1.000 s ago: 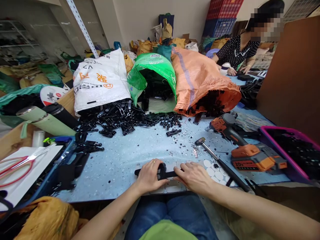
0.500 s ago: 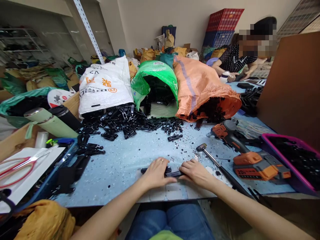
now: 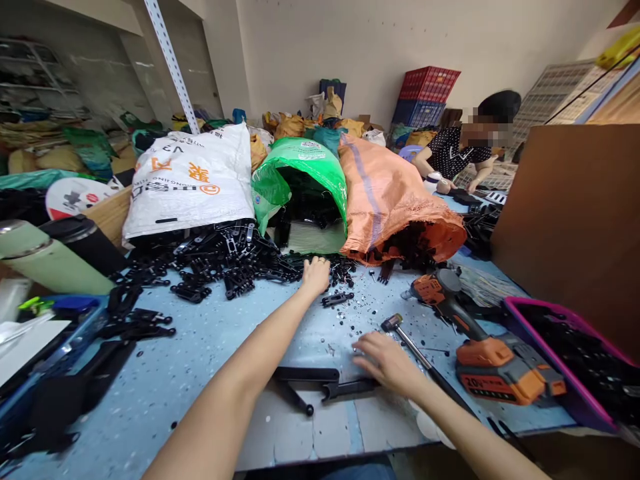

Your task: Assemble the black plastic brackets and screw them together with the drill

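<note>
My left hand (image 3: 316, 275) is stretched forward to the heap of small black plastic parts (image 3: 240, 257) before the green sack. Its fingertips are at the heap's edge, and I cannot see whether they grip anything. My right hand (image 3: 385, 360) hovers low over the table with its fingers apart, holding nothing. Just below it lies a black forked bar (image 3: 350, 389). Left of that rest a longer flat black bar (image 3: 310, 373) and a slanted black rod with a ball end (image 3: 297, 398). A single black jointed part (image 3: 337, 299) lies beyond my right hand.
A hammer (image 3: 415, 347) and an orange cordless driver (image 3: 480, 347) lie at right, beside a pink-rimmed bin (image 3: 560, 360). White (image 3: 195, 173), green (image 3: 305, 160) and orange (image 3: 390, 193) sacks line the back. A co-worker (image 3: 460, 157) sits beyond. Bottles (image 3: 55, 257) stand left.
Both hands have let go of the black bars, which now lie on the table. My left hand has moved forward to the heap; my right hand has opened. The view has shifted.
</note>
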`<state>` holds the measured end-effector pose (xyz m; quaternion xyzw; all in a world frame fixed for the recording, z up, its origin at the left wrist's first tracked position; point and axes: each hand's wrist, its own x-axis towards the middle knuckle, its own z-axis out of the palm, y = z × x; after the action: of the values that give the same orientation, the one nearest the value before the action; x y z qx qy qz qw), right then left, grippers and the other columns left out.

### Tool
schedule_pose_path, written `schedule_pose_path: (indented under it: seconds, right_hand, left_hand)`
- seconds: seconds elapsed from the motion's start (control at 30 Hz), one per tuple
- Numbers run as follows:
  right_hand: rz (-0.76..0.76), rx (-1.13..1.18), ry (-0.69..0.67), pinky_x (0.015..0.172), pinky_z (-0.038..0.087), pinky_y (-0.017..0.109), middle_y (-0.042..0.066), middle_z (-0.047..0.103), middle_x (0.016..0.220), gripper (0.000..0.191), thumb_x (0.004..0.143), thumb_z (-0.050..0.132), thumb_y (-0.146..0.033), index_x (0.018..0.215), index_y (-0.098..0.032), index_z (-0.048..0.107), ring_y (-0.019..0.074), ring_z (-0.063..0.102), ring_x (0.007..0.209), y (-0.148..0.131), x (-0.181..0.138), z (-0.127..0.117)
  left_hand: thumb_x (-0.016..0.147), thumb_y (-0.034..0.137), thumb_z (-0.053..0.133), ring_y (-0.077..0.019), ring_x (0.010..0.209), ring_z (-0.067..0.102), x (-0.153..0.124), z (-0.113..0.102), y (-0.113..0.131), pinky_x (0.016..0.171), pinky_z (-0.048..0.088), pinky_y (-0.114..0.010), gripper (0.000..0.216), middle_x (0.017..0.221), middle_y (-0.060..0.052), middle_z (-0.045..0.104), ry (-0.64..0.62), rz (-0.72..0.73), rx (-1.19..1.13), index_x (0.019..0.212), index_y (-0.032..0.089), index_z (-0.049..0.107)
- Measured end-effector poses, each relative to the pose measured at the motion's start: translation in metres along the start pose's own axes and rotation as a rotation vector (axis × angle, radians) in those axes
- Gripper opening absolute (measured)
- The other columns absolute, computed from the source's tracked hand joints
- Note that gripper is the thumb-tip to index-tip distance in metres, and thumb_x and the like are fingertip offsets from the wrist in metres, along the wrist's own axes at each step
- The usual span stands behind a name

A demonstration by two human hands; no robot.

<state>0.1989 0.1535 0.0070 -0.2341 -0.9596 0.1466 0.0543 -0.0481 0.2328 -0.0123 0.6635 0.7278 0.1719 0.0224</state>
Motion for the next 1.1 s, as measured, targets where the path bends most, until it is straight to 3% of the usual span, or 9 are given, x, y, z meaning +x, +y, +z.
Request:
schedule_pose_path:
  seconds: [0.13, 0.23, 0.33, 0.47, 0.67, 0.77, 0.9, 1.0, 1.1]
  right_hand:
    - [0.427, -0.136, 0.121, 0.085, 0.04, 0.029, 0.008, 0.056, 0.108, 0.03, 0.092, 0.038, -0.035, 0.112, -0.021, 0.055, 0.019, 0.05, 0.103, 0.066, 0.071, -0.018]
    - [0.599, -0.192, 0.153, 0.086, 0.038, 0.031, 0.014, 0.054, 0.112, 0.033, 0.092, 0.037, -0.029, 0.116, -0.015, 0.053, 0.0224, 0.048, 0.108, 0.109, 0.119, -0.026]
    - [0.646, -0.193, 0.131, 0.082, 0.039, 0.03, 0.016, 0.057, 0.108, 0.029, 0.089, 0.04, -0.023, 0.111, -0.012, 0.056, 0.0223, 0.053, 0.101, 0.13, 0.145, -0.023]
    - [0.617, -0.17, 0.1, 0.08, 0.04, 0.028, 0.013, 0.061, 0.1, 0.024, 0.086, 0.043, -0.018, 0.1, -0.013, 0.062, 0.0204, 0.056, 0.095, 0.131, 0.162, -0.01]
    - [0.49, -0.092, 0.129, 0.085, 0.037, 0.025, 0.011, 0.062, 0.102, 0.023, 0.087, 0.046, -0.022, 0.098, -0.013, 0.064, 0.0187, 0.054, 0.098, 0.113, 0.182, -0.006]
    - [0.433, -0.043, 0.141, 0.083, 0.037, 0.024, 0.009, 0.063, 0.098, 0.018, 0.083, 0.054, -0.023, 0.095, -0.014, 0.064, 0.0178, 0.055, 0.094, 0.097, 0.171, -0.008]
    - [0.383, 0.009, 0.227, 0.082, 0.039, 0.027, 0.008, 0.061, 0.099, 0.021, 0.085, 0.052, -0.031, 0.097, -0.016, 0.06, 0.0181, 0.054, 0.092, 0.066, 0.12, -0.008]
    - [0.287, 0.189, 0.318, 0.073, 0.042, 0.028, 0.005, 0.061, 0.087, 0.023, 0.082, 0.056, -0.041, 0.087, -0.019, 0.058, 0.017, 0.055, 0.079, 0.035, 0.07, -0.004]
    - [0.209, 0.439, 0.292, 0.064, 0.043, 0.027, 0.003, 0.06, 0.076, 0.027, 0.078, 0.059, -0.046, 0.079, -0.02, 0.057, 0.0158, 0.054, 0.069, 0.0, 0.034, 0.004]
  left_hand:
    - [0.087, 0.02, 0.041, -0.0258, 0.114, 0.038, 0.007, 0.021, 0.032, 0.095, 0.026, -0.046, 0.035, 0.12, -0.01, 0.051, -0.065, 0.159, 0.003, 0.121, 0.022, 0.047]
    - [0.083, 0.012, 0.043, -0.0281, 0.115, 0.038, 0.012, 0.035, 0.046, 0.094, 0.024, -0.05, 0.04, 0.123, -0.012, 0.051, -0.101, 0.222, 0.018, 0.122, 0.021, 0.048]
    - [0.084, 0.01, 0.042, -0.0272, 0.107, 0.044, 0.013, 0.039, 0.046, 0.097, 0.019, -0.053, 0.028, 0.108, -0.013, 0.059, -0.126, 0.278, 0.027, 0.102, 0.018, 0.061]
    - [0.085, 0.012, 0.044, -0.0236, 0.101, 0.047, 0.006, 0.03, 0.037, 0.102, 0.014, -0.049, 0.021, 0.091, -0.009, 0.063, -0.119, 0.35, 0.007, 0.083, 0.019, 0.064]
    - [0.091, 0.018, 0.035, -0.0223, 0.102, 0.049, -0.033, -0.011, 0.018, 0.089, 0.037, -0.039, 0.026, 0.102, -0.012, 0.059, 0.059, 0.238, -0.081, 0.1, 0.016, 0.059]
    - [0.093, 0.023, 0.032, -0.0183, 0.097, 0.053, -0.081, -0.041, -0.005, 0.085, 0.042, -0.033, 0.028, 0.103, -0.01, 0.059, 0.213, 0.118, -0.19, 0.106, 0.017, 0.056]
    - [0.088, 0.029, 0.045, -0.0166, 0.083, 0.058, -0.168, -0.07, -0.034, 0.075, 0.047, -0.03, 0.02, 0.087, -0.004, 0.063, 0.426, -0.075, -0.443, 0.093, 0.02, 0.062]
    - [0.087, 0.03, 0.048, -0.0162, 0.079, 0.059, -0.226, -0.076, -0.039, 0.072, 0.047, -0.03, 0.019, 0.083, -0.004, 0.063, 0.365, -0.167, -0.497, 0.089, 0.019, 0.063]
    - [0.089, 0.029, 0.045, -0.0167, 0.081, 0.059, -0.258, -0.069, -0.034, 0.073, 0.048, -0.031, 0.019, 0.084, -0.004, 0.063, 0.309, -0.178, -0.49, 0.091, 0.02, 0.063]
